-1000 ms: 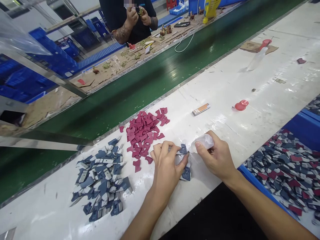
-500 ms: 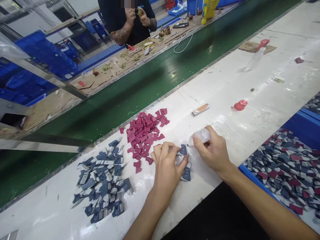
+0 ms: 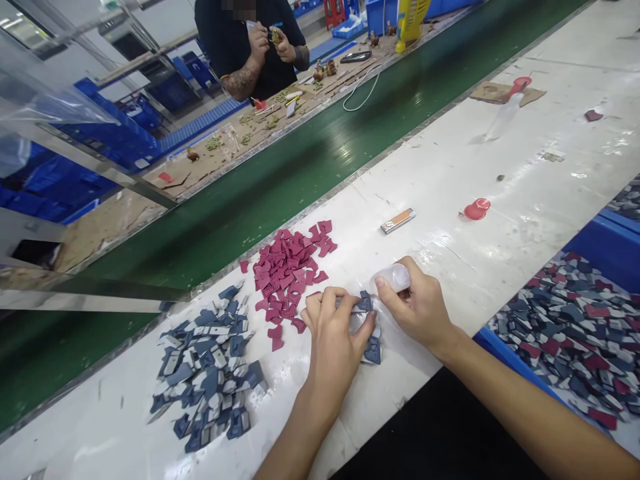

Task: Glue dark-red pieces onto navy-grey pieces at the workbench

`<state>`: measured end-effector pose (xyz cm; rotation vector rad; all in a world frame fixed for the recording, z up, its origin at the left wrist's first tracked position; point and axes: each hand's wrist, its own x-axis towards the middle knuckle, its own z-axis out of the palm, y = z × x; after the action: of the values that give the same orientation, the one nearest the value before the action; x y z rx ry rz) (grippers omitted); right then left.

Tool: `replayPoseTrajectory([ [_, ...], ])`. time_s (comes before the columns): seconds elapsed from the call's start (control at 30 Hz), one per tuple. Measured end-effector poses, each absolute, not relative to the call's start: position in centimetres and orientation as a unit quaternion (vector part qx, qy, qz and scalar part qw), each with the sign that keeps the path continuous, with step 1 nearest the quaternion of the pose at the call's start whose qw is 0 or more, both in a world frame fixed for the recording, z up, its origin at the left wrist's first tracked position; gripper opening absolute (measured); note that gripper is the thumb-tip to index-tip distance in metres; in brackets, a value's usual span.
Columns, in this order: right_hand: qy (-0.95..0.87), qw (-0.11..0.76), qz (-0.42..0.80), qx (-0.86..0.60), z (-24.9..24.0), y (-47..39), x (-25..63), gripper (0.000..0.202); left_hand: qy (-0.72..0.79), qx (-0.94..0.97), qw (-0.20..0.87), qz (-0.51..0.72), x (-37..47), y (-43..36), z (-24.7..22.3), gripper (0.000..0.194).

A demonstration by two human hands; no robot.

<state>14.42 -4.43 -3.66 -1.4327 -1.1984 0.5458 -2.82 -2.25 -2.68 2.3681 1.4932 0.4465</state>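
My left hand (image 3: 335,327) is closed over small blue-and-white parts on the white table, its thumb and fingertips against a dark blue piece (image 3: 365,301). Another dark blue piece (image 3: 373,351) lies just below the thumb. In my right hand (image 3: 420,300) is a translucent squeeze bottle (image 3: 393,277), tilted with its lower-left end close to the piece at the left fingertips. The bottle's tip is hard to make out. Left of my hands lie a pile of maroon pieces (image 3: 283,267) and a pile of blue-and-white pieces (image 3: 210,367).
An orange-labelled strip box (image 3: 398,221) and red discs (image 3: 477,209) lie beyond my right hand. A blue bin (image 3: 510,363) of mixed pieces stands at right. Past the green belt (image 3: 300,147), a co-worker (image 3: 250,53) holds a small item. A clear bottle (image 3: 503,117) lies far right.
The squeeze bottle has moved slightly left and down with my right hand, nearer the blue piece. My left hand stays nearly in place. The camera view has shifted a little.
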Motion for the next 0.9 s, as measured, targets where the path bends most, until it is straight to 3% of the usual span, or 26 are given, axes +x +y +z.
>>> replayPoseTrajectory([
  [0.4, -0.449, 0.600, 0.239, -0.618, -3.1, -5.1, 14.8, 0.024, 0.537, 0.815, 0.144, 0.162, -2.4, -2.6, -2.5, 0.015],
  [0.5, -0.430, 0.595, 0.295, -0.611, -2.6, -3.3, 16.0, 0.024, 0.539, 0.816, 0.133, 0.163, -2.5, -2.7, -2.4, 0.015],
  [0.6, -0.477, 0.560, 0.350, -0.581, -2.5, -0.6, 16.6, 0.037, 0.542, 0.816, 0.121, 0.162, -2.9, -2.8, -2.4, 0.013],
  [0.67, -0.549, 0.519, 0.318, -0.573, -2.7, 1.2, 16.6, 0.043, 0.543, 0.815, 0.116, 0.163, -3.1, -2.8, -2.4, 0.013],
  [0.8, -0.647, 0.441, 0.215, -0.583, -4.0, 3.4, 16.4, 0.033, 0.551, 0.810, 0.111, 0.170, -3.2, -2.9, -2.5, 0.015],
  [0.9, -0.653, 0.417, 0.199, -0.600, -5.0, 3.3, 16.7, 0.037, 0.554, 0.805, 0.115, 0.178, -3.2, -3.1, -2.6, 0.016],
])
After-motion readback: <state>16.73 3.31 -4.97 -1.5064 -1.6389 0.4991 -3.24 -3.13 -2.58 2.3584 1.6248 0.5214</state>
